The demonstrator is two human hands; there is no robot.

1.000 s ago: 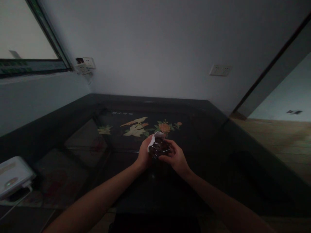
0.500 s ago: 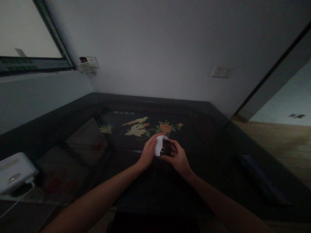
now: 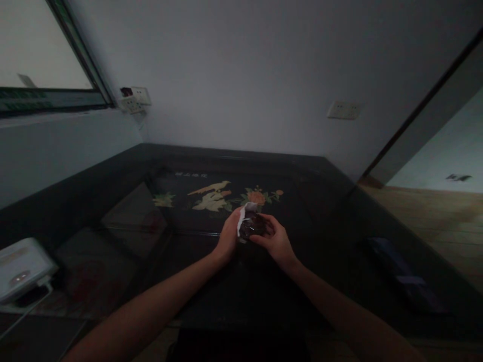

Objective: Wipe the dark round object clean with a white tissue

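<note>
A dark, shiny, rounded object (image 3: 252,226) is held between my two hands over the table; its exact kind does not show in the dim light. The fingers of my right hand (image 3: 277,240) close around its right side, thumb below and fingers above. On the other side, my left hand (image 3: 229,235) presses a white sheet, tissue or paper (image 3: 242,215), along the object's left and upper edge. Most of my left fingers are hidden behind the sheet and the object.
The dark, glossy table (image 3: 302,201) bears a picture of birds and flowers (image 3: 211,198). At left sits a white device (image 3: 26,266) with a cable. A dark flat item (image 3: 403,274) lies at right. Behind stands the wall with sockets (image 3: 344,110).
The dark object has turned and shifted slightly left in my hands, so more of it shows. Less of the white sheet is visible, and its top edge now sticks up.
</note>
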